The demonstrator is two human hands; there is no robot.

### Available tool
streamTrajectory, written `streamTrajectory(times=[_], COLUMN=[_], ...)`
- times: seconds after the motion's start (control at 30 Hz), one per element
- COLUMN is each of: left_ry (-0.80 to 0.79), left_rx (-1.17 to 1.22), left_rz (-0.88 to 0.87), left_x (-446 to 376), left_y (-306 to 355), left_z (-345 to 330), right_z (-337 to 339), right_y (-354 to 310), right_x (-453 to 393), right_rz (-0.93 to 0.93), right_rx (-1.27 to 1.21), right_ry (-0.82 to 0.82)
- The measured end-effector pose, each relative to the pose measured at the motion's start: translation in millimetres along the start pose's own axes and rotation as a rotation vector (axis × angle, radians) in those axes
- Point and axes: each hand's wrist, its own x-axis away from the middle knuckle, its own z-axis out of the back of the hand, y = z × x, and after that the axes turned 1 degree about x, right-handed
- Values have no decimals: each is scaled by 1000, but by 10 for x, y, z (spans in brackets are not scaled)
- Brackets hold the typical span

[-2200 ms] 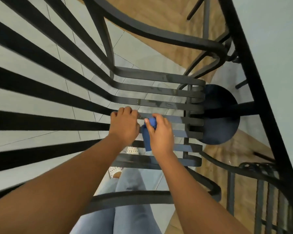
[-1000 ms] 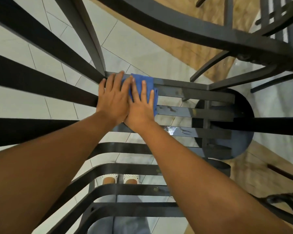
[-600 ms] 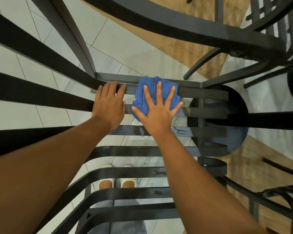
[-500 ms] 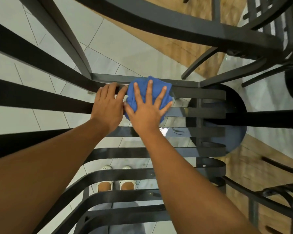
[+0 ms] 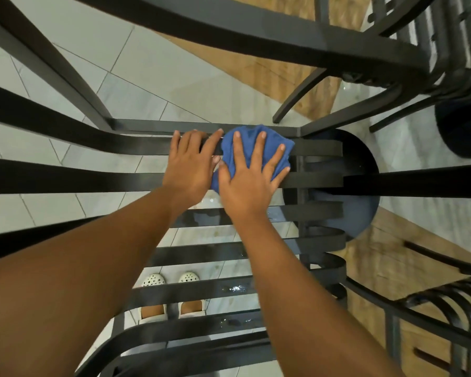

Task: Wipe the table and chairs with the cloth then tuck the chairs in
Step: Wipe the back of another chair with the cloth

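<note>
1. Right hand (image 5: 249,183) flat with spread, straight fingers, pressing the crumpled blue cloth (image 5: 256,151) on the far slats of the black slatted metal chair seat (image 5: 318,180).
2. Compared with half a second ago: cloth shifted slightly to the right along the same slats, still near the far edge.
3. Left hand (image 5: 192,164) kept beside it, fingers relaxed and straight, resting on the slat, touching the cloth edge.
4. Wet streaks (image 5: 234,288) visible on nearer slats.
5. White perforated shoes (image 5: 172,280) seen below, through the gaps, on grey floor tiles (image 5: 152,66).
</note>
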Motion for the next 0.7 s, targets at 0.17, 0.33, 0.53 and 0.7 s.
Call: streamTrajectory(times=[0.17,0.33,0.53,0.7], left_ry=[-29,11,32,-88], left_rx=[-77,65,-64,-225], left_rz=[38,21,196,41], left_x=[-28,-41,100,325], left_y=[24,-22,-330,-497], left_z=[-9,47,300,458], right_z=[126,106,5,131], right_y=[643,319,241,675], right_x=[-218,-203,-55,-195], right_rz=[-118,-298,265,92], right_rx=[36,-13,61,63], right_ry=[35,15,39,-7])
